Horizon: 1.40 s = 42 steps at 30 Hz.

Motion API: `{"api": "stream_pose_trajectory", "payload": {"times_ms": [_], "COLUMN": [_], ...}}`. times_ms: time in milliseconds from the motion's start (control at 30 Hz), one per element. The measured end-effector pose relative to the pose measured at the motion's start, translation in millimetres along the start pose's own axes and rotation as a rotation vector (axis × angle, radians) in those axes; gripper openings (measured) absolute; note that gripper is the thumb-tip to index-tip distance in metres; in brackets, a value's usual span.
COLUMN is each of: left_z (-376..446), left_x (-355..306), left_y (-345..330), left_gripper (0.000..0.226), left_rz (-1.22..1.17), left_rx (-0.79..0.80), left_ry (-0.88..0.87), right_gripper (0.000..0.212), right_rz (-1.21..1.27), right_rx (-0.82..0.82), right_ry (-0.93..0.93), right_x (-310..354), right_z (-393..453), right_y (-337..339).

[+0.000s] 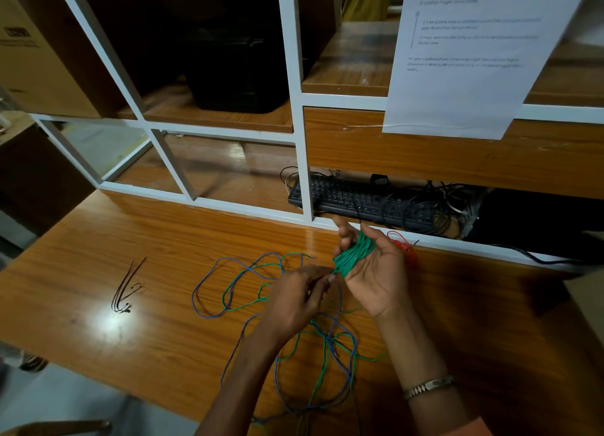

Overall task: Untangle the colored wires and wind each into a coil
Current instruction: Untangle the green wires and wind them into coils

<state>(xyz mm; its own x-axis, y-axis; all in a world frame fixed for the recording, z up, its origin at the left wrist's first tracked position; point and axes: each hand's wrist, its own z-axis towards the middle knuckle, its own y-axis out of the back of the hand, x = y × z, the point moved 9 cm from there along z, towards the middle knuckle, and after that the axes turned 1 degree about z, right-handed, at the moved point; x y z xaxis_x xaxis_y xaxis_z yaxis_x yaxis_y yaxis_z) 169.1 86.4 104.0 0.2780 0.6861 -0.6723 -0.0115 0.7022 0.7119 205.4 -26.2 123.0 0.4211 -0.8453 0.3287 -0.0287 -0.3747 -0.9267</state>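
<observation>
Green coil (354,254) sits across the palm of the right hand (376,272) — fingers curled round it, held above the table (130,239). Left hand (299,296) pinches the green wire (248,305) just beside the coil. Loose green and purple wire (202,305) lie tangled on the table below. Red wire (403,244) behind the right hand; black ties (125,290) well left.

Table (137,272): wood-grain, glossy, glare patch. Frame (305,161): white painted metal, smooth. Wires (228,292): green and purple plastic sheath, smooth. Keyboard (362,200): black matt plastic. Sheet (464,86): white matt paper. Bracelet (428,386): shiny metal. Box (36,60): matt cardboard.
</observation>
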Motion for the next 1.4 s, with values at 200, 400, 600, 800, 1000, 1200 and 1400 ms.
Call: {"api": "stream_pose_trajectory", "payload": {"times_ms": [200,400,600,800,1000,1200,1400], "left_z": [-6,-6,-5,-3,-3,-12,-16], "left_x": [-14,-22,-29,-27,-14,-21,-19], "left_y": [32,37,46,48,8,-1,1], "left_gripper": [0.015,0.015,0.039,0.118,0.131,0.086,0.077], "left_rz": [0.035,-0.129,0.057,0.258,-0.335,-0.381,-0.401], "left_rx": [-0.211,-0.201,-0.217,-0.113,0.361,0.137,0.03], "left_ry": [-0.06,-0.121,-0.221,-0.141,0.09,0.001,-0.024], "right_gripper": [0.043,0.055,0.059,0.076,0.089,0.088,0.082], "right_rz": [-0.058,-0.086,-0.243,-0.362,-0.48,-0.631,-0.73], "right_rx": [-0.009,-0.025,-0.003,-0.021,-0.005,-0.051,-0.132], "right_ry": [-0.041,-0.127,-0.287,-0.533,-0.625,-0.642,-0.597], "right_x": [-9,-22,-36,-54,-69,-62,-57], "right_z": [1,-1,-8,-22,-31,-32,-31], "right_y": [-1,-1,1,15,9,12,22]}}
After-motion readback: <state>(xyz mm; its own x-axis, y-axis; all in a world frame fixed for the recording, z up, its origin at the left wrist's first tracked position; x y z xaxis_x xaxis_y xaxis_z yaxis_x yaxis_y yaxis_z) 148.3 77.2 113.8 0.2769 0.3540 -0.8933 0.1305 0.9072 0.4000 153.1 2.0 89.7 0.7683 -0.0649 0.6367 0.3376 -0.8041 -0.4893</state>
